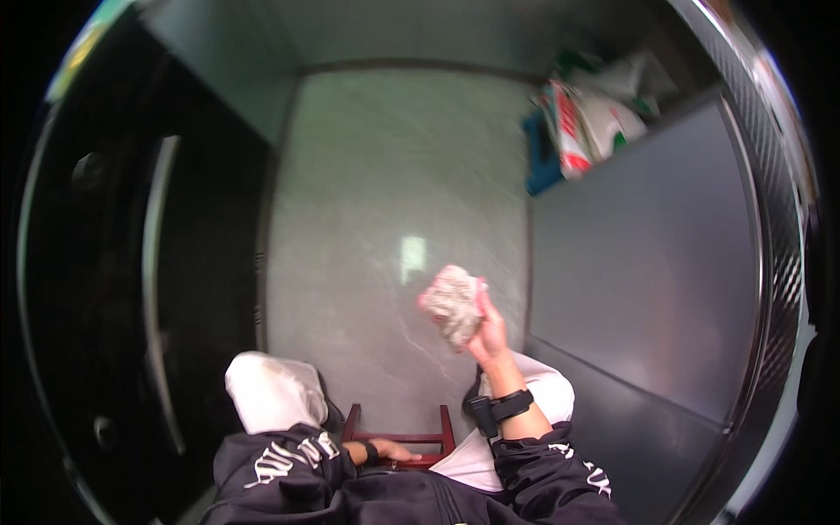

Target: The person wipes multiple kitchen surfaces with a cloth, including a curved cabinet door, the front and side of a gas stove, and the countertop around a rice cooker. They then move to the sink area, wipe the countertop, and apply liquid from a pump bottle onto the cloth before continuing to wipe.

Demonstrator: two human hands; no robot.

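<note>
A folded cleaning cloth [453, 305], pink and shaggy greyish-white, is held in my right hand [491, 338] above the floor. Its thumb and palm press against the cloth's right edge; the fingers behind it are hidden. Low in the picture, between my legs, my left hand [397, 451] lies along a rail of a dark red stool [400, 438]. Whether those fingers curl around the rail I cannot make out. Most of the stool is hidden under my body.
Grey marbled floor [354, 216] stretches ahead between black glossy fronts with a long metal handle [157, 262] on the left and grey panels [636, 262] on the right. Beyond the panels, plastic bags [610, 121] lie by a blue plastic object [539, 157]. A wall [420, 33] closes the far end.
</note>
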